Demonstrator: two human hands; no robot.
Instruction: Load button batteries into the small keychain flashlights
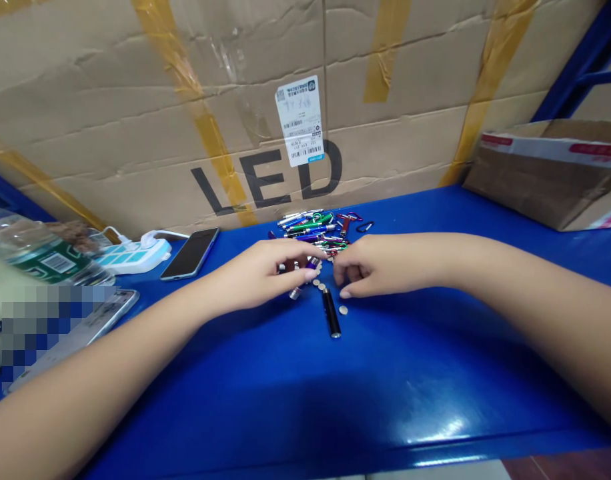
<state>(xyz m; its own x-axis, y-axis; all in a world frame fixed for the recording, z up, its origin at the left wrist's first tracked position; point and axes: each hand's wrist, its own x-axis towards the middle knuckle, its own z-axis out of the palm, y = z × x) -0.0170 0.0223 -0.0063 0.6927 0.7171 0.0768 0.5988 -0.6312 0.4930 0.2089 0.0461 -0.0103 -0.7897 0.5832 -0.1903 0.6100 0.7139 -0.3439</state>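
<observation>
My left hand [265,270] is over the middle of the blue table, thumb and forefinger closed around a small purple metal cap [313,263]. Small silver metal pieces [295,293] lie under its fingers. My right hand [363,267] is just to the right, its fingers curled in and the thumb low; whatever is in them, if anything, is hidden. Between and below the hands are several button cells [322,287], with one button cell [343,310] apart on the right. A black flashlight tube [331,313] lies in front of them.
Behind the hands is a pile of coloured metal penlights and carabiners [310,227]. A phone [191,253], a power strip [135,257], a bottle [55,257] and another phone [110,310] are on the left. An open cardboard box [540,177] stands right; a large carton [385,147] closes off the back.
</observation>
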